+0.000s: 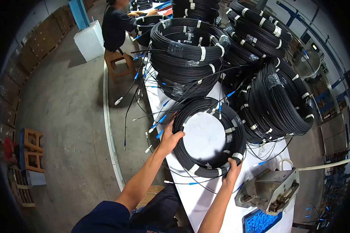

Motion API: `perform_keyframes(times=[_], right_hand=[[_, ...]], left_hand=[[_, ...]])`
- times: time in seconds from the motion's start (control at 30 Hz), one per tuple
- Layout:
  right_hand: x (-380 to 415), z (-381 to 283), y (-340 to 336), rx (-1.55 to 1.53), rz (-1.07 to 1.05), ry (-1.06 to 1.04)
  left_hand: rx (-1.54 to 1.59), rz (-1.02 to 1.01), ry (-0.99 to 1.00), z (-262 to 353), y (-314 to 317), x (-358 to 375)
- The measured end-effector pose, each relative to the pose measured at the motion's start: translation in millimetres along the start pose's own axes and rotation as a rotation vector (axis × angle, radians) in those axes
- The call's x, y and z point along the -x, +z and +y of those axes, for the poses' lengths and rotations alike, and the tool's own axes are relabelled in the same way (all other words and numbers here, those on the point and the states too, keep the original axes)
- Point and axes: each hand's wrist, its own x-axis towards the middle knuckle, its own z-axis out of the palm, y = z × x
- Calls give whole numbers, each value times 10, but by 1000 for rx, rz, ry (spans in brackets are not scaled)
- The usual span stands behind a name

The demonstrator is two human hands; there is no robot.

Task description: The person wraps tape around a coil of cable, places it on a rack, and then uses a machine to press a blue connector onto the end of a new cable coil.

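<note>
Both my hands grip a coil of black cable [237, 136] bound with white tape, over the white table. My left hand [170, 139] holds its left side, thumb on top of the windings. On the near right edge, my right hand [232, 173] is closed around the coil, thumb on top. Loose cable ends with blue connectors [159, 120] and white caps stick out to the left of it. Just behind stands a tall stack of similar black coils [186, 54].
More coils [276, 101] lean in a pile at right. A metal machine [268, 190] stands near the front right, beside a tray of small blue parts [262, 222]. A co-worker [118, 27] is at the table's far left, by a brown stool [118, 64].
</note>
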Motion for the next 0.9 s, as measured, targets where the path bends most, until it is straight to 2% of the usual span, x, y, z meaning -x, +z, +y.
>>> perform_keyframes(times=[0.23, 0.37, 0.43, 0.5, 0.53, 0.57, 0.63, 0.77, 0.83, 0.9], right_hand=[[-29, -10, -2, -29, -24, -8], [74, -43, -48, -39, -34, -32], [240, 5, -106, -62, -10, -109], [453, 76, -251, -51, 5, -92], [568, 110, -310, -71, 14, -105], [687, 111, -411, -17, -1, -86], [998, 46, -444, -100, -14, -152], [1429, 69, -868, -79, -72, -99], [1694, 13, -975, -91, -26, -132], [1934, 57, -1200, -75, 43, -147]], left_hand=[[4, 24, -22, 53, 31, 17], [-21, 54, 31, -19, 15, 107], [-64, 46, 24, 146, -1, 336], [131, 43, -38, 177, -50, 629], [157, 36, -63, 243, -79, 792], [55, 49, 18, 33, -184, 881], [173, 39, -51, 149, -204, 1235], [178, 21, -133, 262, -217, 1843], [306, 40, -224, 356, -181, 2101], [284, 18, -215, 306, -164, 2354]])
